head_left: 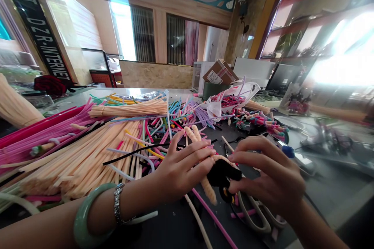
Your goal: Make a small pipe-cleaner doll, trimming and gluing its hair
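Observation:
Between my two hands is a small pipe-cleaner figure (pixel 220 173), with peach twisted limbs and a thick black fuzzy body. My left hand (pixel 184 167) is closed around its peach part, fingers laid over the top; the thumb side is partly hidden. The thumb and fingers of my right hand (pixel 269 175) pinch the figure's black end from the right. A long black pipe cleaner (pixel 131 151) runs leftward from behind my left fingers. Just below my right hand lie scissors (pixel 264 221) with pale grey handles. A pink pipe cleaner (pixel 214 218) lies under the figure.
Bundles of peach pipe cleaners (pixel 87 155) and pink ones (pixel 52 128) cover the left side. Mixed coloured pieces (pixel 181 111) are heaped behind my hands. Finished-looking twisted figures (pixel 265 120) lie at right. Farther back are a cardboard box (pixel 220 72) and a monitor (pixel 282 78).

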Available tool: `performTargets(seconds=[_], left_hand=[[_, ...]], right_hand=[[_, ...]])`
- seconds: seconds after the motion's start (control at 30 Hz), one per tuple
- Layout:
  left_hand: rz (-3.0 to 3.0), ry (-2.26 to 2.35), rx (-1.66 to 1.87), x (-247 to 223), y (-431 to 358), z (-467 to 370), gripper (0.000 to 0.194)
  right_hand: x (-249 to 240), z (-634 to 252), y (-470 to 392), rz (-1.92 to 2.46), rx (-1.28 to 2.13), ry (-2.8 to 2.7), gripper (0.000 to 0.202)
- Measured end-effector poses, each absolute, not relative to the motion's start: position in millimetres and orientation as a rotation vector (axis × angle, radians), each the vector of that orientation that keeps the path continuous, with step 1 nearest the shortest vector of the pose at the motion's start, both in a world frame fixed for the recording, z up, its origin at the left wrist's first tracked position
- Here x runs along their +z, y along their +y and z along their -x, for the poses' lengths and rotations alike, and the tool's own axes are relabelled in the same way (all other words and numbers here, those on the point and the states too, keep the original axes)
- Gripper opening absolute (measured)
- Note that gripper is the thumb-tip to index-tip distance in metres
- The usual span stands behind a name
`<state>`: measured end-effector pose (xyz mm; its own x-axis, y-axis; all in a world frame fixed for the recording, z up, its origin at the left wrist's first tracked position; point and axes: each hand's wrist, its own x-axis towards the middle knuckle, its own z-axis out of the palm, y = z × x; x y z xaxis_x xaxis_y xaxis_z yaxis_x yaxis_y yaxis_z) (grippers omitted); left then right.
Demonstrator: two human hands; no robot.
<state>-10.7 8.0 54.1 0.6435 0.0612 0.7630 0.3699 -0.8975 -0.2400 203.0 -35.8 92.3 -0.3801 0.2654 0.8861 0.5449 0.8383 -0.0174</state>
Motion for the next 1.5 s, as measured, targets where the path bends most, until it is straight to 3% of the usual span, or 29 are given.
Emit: performTargets(seconds=[0.53, 0.67, 0.9, 1.07, 1.27, 1.5], left_hand=[[2.271, -0.179, -1.067, 48, 11, 14, 0.020], [2.383, -0.324, -1.127, 45, 18, 11, 0.030], [2.538, -0.716, -1.280, 46, 24, 7, 0.030], [2.698, -0.905, -1.244, 45, 26, 7, 0.043], [3.027, -1.172, -1.703, 47, 27, 6, 0.057], [3.830, -1.078, -2.013, 43, 24, -3, 0.085]], right_hand=[[83, -200, -33, 0.721, 0.020, -2.133, 0.006], [83, -202, -31, 0.843, 0.053, -2.050, 0.009], [80, -212, -20, 1.194, 0.211, -1.717, 0.023], [76, -214, -17, 1.190, 0.103, -1.621, 0.017], [73, -203, -22, 1.063, -0.215, -1.681, 0.008], [57, -187, -29, 0.862, -0.698, -1.950, 0.018]])
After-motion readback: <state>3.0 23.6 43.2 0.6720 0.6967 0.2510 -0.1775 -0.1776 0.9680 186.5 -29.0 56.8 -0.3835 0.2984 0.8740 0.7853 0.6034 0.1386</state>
